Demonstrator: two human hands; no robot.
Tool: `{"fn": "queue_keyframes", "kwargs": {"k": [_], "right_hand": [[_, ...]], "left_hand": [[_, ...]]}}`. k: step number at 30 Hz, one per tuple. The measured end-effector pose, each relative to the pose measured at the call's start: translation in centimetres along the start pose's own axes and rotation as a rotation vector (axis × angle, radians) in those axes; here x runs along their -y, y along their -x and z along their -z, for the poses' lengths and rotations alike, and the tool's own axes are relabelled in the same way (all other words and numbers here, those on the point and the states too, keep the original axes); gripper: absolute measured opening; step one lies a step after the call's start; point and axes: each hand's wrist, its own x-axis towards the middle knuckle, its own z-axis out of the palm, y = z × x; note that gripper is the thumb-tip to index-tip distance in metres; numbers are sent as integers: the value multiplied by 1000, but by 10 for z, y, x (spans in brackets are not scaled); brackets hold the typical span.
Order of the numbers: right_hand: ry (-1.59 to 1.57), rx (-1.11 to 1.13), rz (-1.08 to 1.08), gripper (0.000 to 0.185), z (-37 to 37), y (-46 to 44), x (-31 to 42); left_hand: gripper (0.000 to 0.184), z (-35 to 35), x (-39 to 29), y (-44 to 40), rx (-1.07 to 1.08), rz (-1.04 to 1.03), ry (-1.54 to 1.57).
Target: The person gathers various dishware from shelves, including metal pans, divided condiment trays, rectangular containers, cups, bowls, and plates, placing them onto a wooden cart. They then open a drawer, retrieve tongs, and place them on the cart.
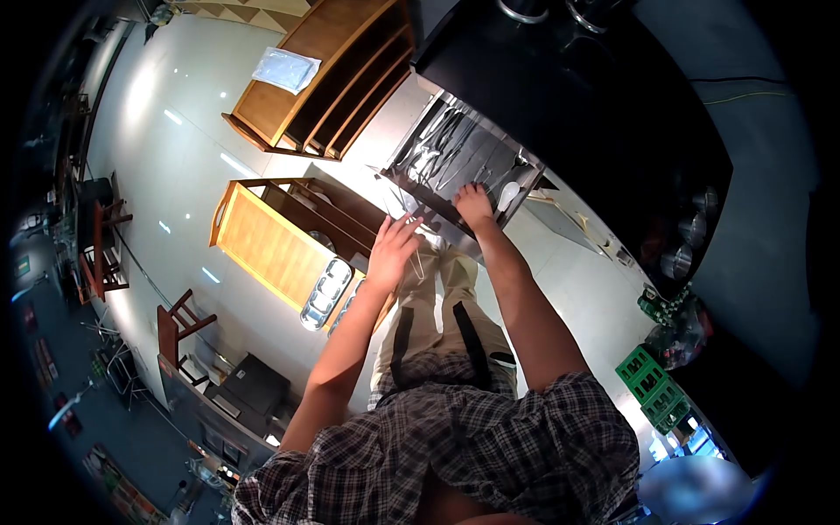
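An open metal drawer (455, 229) holding several long metal utensils (442, 144) sticks out from under the black counter. Over its front part reaches my right hand (473, 204), its fingers curled down among the utensils; what they hold, if anything, is too small to make out. A white spoon-like utensil (508, 196) lies just to the right of that hand. At the drawer's left front corner is my left hand (395, 248), fingers spread, beside a thin metal wire-like utensil (418, 262) that hangs near its fingertips.
The black counter (569, 114) fills the upper right. Wooden shelf units (280, 245) stand to the left, one with a metal compartment tray (325, 294) on top. Green crates (652, 389) sit at the lower right. Wooden chairs (179, 324) are at the far left.
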Motion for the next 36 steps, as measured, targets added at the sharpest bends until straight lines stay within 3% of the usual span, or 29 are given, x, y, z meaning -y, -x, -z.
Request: {"fn": "queue_keyframes", "kwargs": {"k": [3, 5, 7, 9, 14, 19, 22, 25, 36], "right_hand": [[-80, -30, 45, 23, 10, 5, -4], [-136, -377, 152, 21, 11, 5, 0], [-211, -386, 158, 18, 37, 15, 2], [-398, -539, 207, 18, 69, 27, 0], [-671, -740, 115, 24, 141, 63, 1], [-626, -683, -14, 22, 161, 88, 25], [-509, -305, -264, 27, 145, 83, 41], [-518, -147, -352, 36, 124, 78, 55], [-88, -149, -213, 38, 75, 70, 77]], "left_hand": [[18, -4, 3, -5, -9, -9, 3], [17, -2, 6, -8, -27, -6, 8], [20, -1, 10, -10, -19, -3, -25], [23, 0, 17, -11, -19, -6, -22], [22, 15, 15, -16, -118, 15, 25], [35, 21, 28, -9, -122, 65, -28], [33, 24, 30, -3, -133, 89, -34], [31, 20, 33, 2, -128, 82, -17], [27, 10, 34, 10, -122, 59, 13]]}}
